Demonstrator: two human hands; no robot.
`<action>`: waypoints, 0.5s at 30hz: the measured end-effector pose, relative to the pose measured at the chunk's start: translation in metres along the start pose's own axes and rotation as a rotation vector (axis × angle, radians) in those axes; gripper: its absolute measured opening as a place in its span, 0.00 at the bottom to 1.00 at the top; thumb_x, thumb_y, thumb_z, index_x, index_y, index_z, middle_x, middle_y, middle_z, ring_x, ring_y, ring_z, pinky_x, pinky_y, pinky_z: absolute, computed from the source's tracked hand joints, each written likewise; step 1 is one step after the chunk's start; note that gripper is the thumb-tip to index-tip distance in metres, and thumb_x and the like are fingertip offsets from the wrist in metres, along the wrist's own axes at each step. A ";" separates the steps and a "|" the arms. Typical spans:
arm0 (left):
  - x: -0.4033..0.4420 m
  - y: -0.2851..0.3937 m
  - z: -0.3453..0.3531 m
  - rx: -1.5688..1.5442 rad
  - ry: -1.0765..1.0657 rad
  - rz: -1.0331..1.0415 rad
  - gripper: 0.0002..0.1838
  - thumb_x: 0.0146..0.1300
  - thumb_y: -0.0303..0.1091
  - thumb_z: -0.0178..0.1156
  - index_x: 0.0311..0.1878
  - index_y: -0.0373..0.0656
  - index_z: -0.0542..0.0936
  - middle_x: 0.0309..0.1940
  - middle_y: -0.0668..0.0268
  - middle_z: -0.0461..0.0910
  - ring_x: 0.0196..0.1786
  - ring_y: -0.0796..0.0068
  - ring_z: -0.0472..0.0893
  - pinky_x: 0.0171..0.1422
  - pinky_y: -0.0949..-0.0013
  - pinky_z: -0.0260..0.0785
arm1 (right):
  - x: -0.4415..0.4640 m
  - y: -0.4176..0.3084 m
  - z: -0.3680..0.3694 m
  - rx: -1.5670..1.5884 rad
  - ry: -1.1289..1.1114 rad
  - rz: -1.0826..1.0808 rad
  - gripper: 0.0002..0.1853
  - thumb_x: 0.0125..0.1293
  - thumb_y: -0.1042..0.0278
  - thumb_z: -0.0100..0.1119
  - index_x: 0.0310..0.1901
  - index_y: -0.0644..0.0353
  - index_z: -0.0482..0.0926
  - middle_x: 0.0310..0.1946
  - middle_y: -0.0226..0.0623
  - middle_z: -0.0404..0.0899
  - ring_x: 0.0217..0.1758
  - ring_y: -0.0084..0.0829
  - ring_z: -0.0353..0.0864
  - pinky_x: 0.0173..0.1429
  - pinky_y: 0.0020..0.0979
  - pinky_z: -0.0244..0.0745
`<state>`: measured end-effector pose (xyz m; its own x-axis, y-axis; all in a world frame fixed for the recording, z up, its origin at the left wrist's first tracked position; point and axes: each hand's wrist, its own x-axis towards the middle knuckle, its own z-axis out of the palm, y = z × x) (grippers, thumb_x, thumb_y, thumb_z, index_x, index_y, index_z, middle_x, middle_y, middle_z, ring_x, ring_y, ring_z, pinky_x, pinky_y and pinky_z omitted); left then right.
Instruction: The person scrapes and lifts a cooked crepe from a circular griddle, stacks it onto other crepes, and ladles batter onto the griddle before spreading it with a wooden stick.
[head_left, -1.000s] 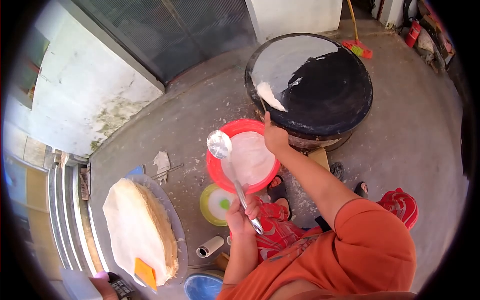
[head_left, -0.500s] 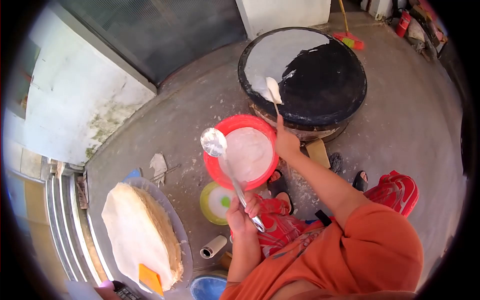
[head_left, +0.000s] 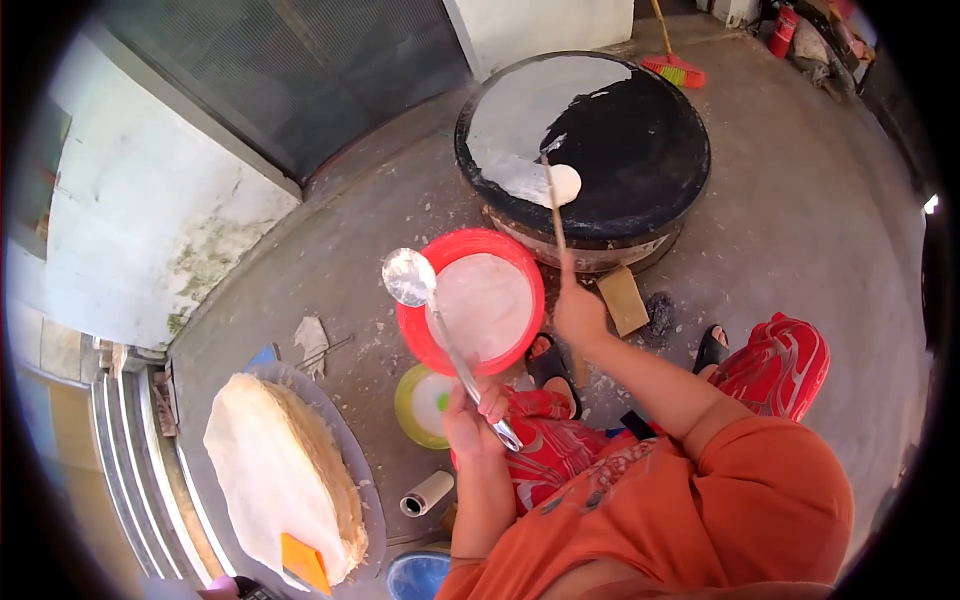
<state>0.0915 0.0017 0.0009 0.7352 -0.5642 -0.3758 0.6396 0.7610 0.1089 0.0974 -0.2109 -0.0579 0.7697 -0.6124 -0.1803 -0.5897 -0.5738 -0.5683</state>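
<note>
My left hand is closed round the handle of a metal ladle, whose bowl hangs at the left rim of a red basin of white batter. My right hand grips a wooden stick that reaches over a large round black griddle. Beside the stick's far part, a rounded white mass of batter lies near the griddle's front edge. A thin white layer covers the griddle's left side; the right side is bare black.
A stack of thin pale sheets with an orange scraper stands at the lower left. Near my feet are a yellow-green bowl, a cylindrical container and a blue bucket. A broom rests behind the griddle.
The stick and white batter have moved right along the griddle's front, and the white layer there has widened. My left hand still holds the ladle. The whole view has shifted somewhat.
</note>
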 end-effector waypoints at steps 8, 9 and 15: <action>0.001 -0.002 0.001 -0.027 -0.039 -0.021 0.20 0.67 0.36 0.38 0.58 0.35 0.64 0.26 0.63 0.64 0.22 0.76 0.63 0.21 0.75 0.55 | 0.009 0.034 0.007 -0.022 0.123 -0.066 0.38 0.57 0.74 0.40 0.67 0.61 0.35 0.29 0.53 0.76 0.28 0.50 0.76 0.31 0.47 0.70; 0.002 -0.003 0.001 -0.020 -0.014 -0.008 0.19 0.67 0.35 0.38 0.57 0.34 0.64 0.25 0.63 0.64 0.20 0.76 0.62 0.20 0.74 0.55 | -0.007 0.030 -0.005 -0.038 0.057 -0.037 0.38 0.57 0.72 0.41 0.67 0.62 0.35 0.30 0.54 0.76 0.30 0.49 0.77 0.32 0.45 0.71; 0.004 -0.010 0.008 0.027 0.049 0.019 0.18 0.67 0.33 0.38 0.56 0.34 0.64 0.23 0.65 0.64 0.20 0.76 0.62 0.20 0.74 0.55 | 0.019 0.043 0.026 -0.215 0.068 -0.143 0.37 0.58 0.74 0.40 0.68 0.59 0.36 0.33 0.53 0.75 0.30 0.48 0.78 0.34 0.44 0.72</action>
<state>0.0897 -0.0106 0.0061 0.7358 -0.5331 -0.4176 0.6319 0.7622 0.1405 0.0930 -0.2330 -0.1065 0.8352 -0.5475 -0.0516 -0.5198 -0.7553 -0.3993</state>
